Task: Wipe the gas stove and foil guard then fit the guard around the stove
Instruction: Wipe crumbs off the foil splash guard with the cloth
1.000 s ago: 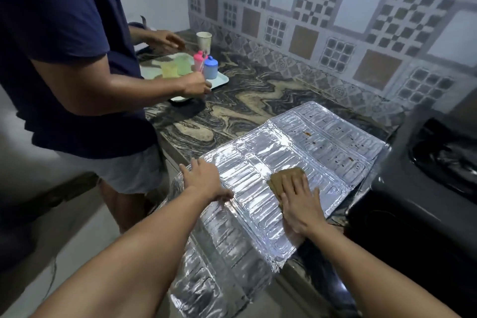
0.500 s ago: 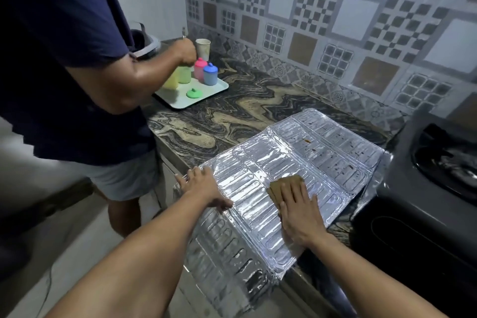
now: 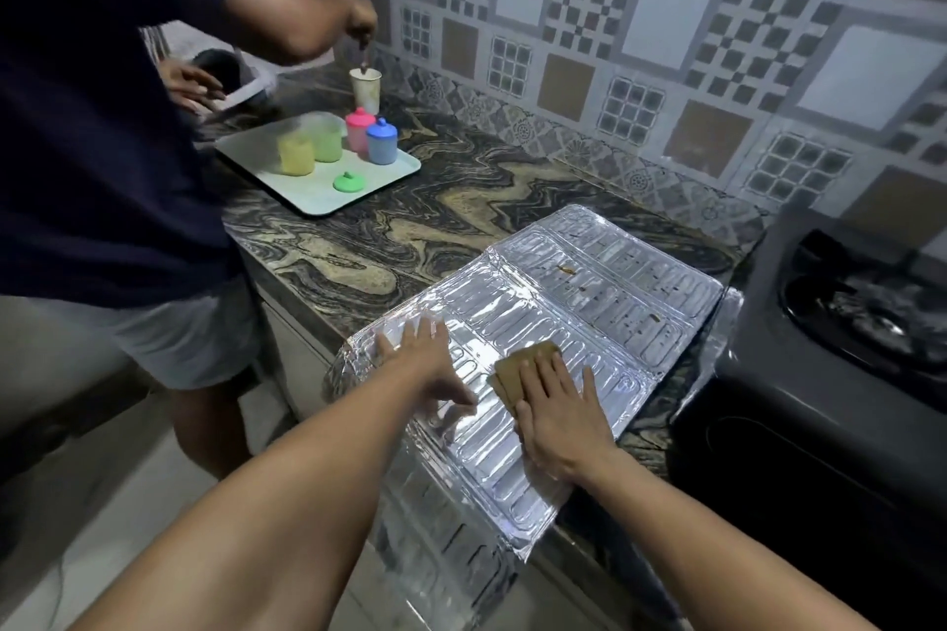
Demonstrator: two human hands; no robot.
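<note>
The guard (image 3: 589, 318) lies flat on the counter (image 3: 358, 241), with its near panel hanging over the edge at 6 o'clock. The right hand (image 3: 558, 415) presses a cloth (image 3: 517, 369) on the middle panel with straight fingers, gripping nothing. The left hand (image 3: 425, 364), also flat, holds the foil steady. I think the wiping is about half done: brown spots remain on the far panel at 1 o'clock. The stove (image 3: 820, 400) stands at 3 o'clock, and the fitting is not yet begun.
</note>
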